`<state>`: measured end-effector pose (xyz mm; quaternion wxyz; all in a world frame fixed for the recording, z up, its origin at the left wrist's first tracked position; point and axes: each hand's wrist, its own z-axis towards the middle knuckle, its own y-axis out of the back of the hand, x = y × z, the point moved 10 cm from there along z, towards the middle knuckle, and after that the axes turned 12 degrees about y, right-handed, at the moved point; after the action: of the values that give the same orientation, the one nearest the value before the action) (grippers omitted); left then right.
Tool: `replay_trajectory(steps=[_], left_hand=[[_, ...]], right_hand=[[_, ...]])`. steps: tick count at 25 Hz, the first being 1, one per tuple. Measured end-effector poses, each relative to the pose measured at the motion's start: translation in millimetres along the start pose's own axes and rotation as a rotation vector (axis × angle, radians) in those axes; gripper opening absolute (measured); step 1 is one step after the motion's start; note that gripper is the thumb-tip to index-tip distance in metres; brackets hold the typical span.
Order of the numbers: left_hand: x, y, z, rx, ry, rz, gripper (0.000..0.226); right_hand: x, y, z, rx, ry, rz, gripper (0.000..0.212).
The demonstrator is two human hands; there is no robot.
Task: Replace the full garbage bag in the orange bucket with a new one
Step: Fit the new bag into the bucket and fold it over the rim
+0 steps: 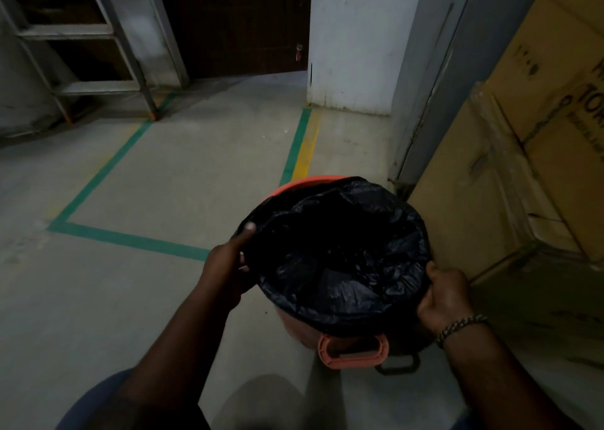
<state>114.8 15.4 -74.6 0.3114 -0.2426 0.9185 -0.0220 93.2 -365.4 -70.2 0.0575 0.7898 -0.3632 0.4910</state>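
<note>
The orange bucket (354,353) stands on the concrete floor in front of me, its handle facing me. A black garbage bag (340,253) lines it, with its edge folded over most of the rim; a strip of orange rim shows bare at the far side. My left hand (228,266) grips the bag's edge at the bucket's left rim, thumb up along the plastic. My right hand (446,297), with a beaded bracelet at the wrist, holds the bag's edge at the right rim. The bag's inside is dark and I cannot tell what it holds.
Stacked cardboard boxes (523,168) stand close against the bucket's right side. A grey door frame (425,103) and a white pillar (353,37) are behind. A metal ladder (98,54) leans at the far left. Green and yellow tape lines (300,145) mark the floor.
</note>
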Motion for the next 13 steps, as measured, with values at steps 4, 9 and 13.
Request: replay_trajectory(steps=[4, 9, 13], left_hand=[[4.2, 18.9, 4.8, -0.129, -0.034, 0.043, 0.035], [13.1, 18.2, 11.1, -0.09, -0.001, -0.108, 0.044], [17.2, 10.3, 7.7, -0.003, 0.021, -0.23, 0.043]], right_hand=[[1.6, -7.7, -4.7, 0.097, -0.047, -0.008, 0.027], [3.6, -10.7, 5.2, 0.127, -0.018, 0.166, 0.026], [8.2, -10.9, 7.5, 0.155, 0.072, 0.105, 0.026]])
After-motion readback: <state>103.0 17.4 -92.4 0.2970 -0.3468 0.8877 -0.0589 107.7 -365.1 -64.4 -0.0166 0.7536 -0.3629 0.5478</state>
